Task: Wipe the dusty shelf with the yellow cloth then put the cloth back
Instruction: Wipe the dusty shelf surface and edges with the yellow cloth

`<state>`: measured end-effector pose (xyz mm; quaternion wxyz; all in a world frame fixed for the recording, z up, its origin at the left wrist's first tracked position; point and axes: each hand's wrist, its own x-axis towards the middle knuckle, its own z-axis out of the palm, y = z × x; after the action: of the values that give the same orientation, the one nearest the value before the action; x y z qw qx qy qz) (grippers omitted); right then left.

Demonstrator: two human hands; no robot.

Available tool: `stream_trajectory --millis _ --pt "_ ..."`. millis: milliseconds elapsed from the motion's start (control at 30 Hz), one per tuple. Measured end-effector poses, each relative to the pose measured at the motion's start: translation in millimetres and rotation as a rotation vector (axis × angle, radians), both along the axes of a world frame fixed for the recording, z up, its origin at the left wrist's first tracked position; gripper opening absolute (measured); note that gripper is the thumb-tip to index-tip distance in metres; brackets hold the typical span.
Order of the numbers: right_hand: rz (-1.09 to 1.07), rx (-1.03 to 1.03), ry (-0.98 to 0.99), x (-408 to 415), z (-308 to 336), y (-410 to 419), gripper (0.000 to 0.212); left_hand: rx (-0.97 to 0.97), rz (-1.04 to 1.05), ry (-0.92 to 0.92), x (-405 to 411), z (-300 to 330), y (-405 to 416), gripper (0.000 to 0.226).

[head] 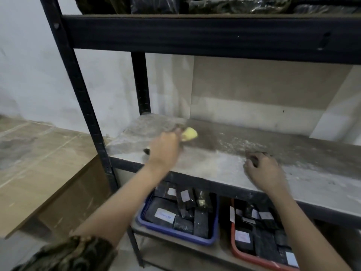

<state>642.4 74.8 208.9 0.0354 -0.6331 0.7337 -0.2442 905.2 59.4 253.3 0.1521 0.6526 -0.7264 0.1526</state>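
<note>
We are mid-wipe: our left hand (166, 147), fingers closed on the yellow cloth (189, 134), presses it on the dusty shelf (220, 165) near ten o'clock. Next, we should sweep it toward three o'clock, where our right hand (262, 169) rests with empty, curled fingers.

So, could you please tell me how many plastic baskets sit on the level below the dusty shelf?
2. A blue basket sits under the left hand, and a red basket stands to its right, under the right hand. More may be hidden past the picture's right edge.
</note>
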Motion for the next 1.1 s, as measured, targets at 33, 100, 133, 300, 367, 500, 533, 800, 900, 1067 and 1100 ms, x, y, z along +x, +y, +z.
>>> stream_trajectory --millis 33,100,133,300,367,500,533,800,900,1067,1100 --pt "-0.003 -0.006 -0.006 0.3 -0.5 -0.9 0.033 -0.029 0.062 -0.009 23.2 1.8 -11.1 0.033" --pt "0.002 0.005 -0.027 -2.8 1.8 -1.8 0.033 0.021 0.111 0.040 61.2 -0.3 -26.7 0.038" --pt "0.007 0.021 -0.048 -6.8 4.8 -1.1 0.033 0.106 0.087 0.095 73.6 -4.6 -30.9 0.039" --pt "-0.133 0.009 0.051 -47.2 1.5 23.2 0.030 0.192 0.035 0.148 64.7 -28.8 -35.0 0.037" --pt "-0.178 -0.037 0.042 -49.4 -2.7 29.9 0.028 0.177 0.008 0.085 40.4 -29.2 -34.6 0.038" --pt "-0.222 -0.020 0.046 -44.1 0.1 27.2 0.030 0.237 -0.224 -0.006 -46.5 -26.4 -3.2 0.032" --pt "-0.229 -0.030 0.025 -44.5 0.8 27.7 0.030 0.245 -0.333 0.025 -65.9 -27.3 10.1 0.034" --pt "-0.270 -0.148 -0.011 -41.4 1.0 32.0 0.023 0.284 -0.394 0.377 -44.4 13.5 12.9 0.030" --pt "-0.265 -0.135 -0.020 -41.6 0.1 31.5 0.025 0.088 -0.072 0.332 10.9 11.2 -42.4 0.029" --pt "-0.290 -0.123 -0.037 -41.7 -1.8 30.2 0.024 0.264 -0.015 0.208 0.4 -36.0 -46.5 0.028" --pt "-0.288 -0.130 -0.042 -42.0 -2.4 29.4 0.023 0.264 -0.050 0.163 -17.4 -40.3 -38.5 0.031"
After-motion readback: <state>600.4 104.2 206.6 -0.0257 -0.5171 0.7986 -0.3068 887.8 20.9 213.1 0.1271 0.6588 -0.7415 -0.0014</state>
